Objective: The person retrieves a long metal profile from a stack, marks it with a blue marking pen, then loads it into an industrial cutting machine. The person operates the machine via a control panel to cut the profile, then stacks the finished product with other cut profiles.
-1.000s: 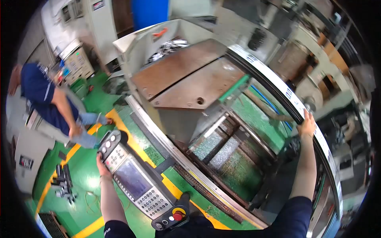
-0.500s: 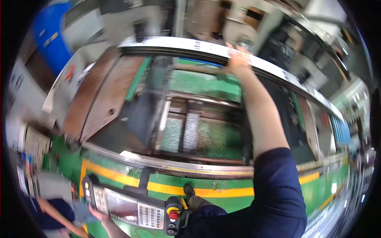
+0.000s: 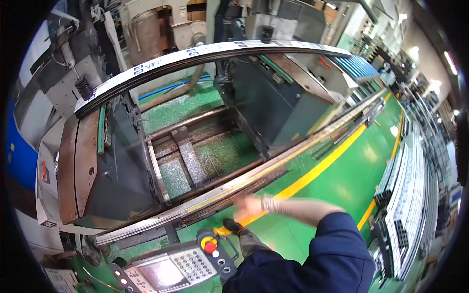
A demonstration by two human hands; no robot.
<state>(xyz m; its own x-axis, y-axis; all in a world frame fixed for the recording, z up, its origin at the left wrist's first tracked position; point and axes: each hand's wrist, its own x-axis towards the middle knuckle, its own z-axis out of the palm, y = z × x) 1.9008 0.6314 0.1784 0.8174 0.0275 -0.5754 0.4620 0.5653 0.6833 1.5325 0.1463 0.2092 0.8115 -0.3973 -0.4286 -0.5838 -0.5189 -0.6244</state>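
My right hand hangs in the air between the machine's front rail and the control panel. It is smeared by motion, so its fingers do not show clearly, and I make out nothing held in it. The control panel has a screen, several keys and a red emergency stop button on a yellow base. A long profile with a white, marked face lies across the far side of the machine, apart from my hand. My left hand is out of view.
Two dark grey machine units flank an opening over the green floor. A yellow line runs along the machine. Long metal profiles are stacked at the right. My foot is near the rail.
My right hand has left the white profile and come back towards my body, near the control panel. My left hand, at the panel's edge before, is out of view. My view has turned right.
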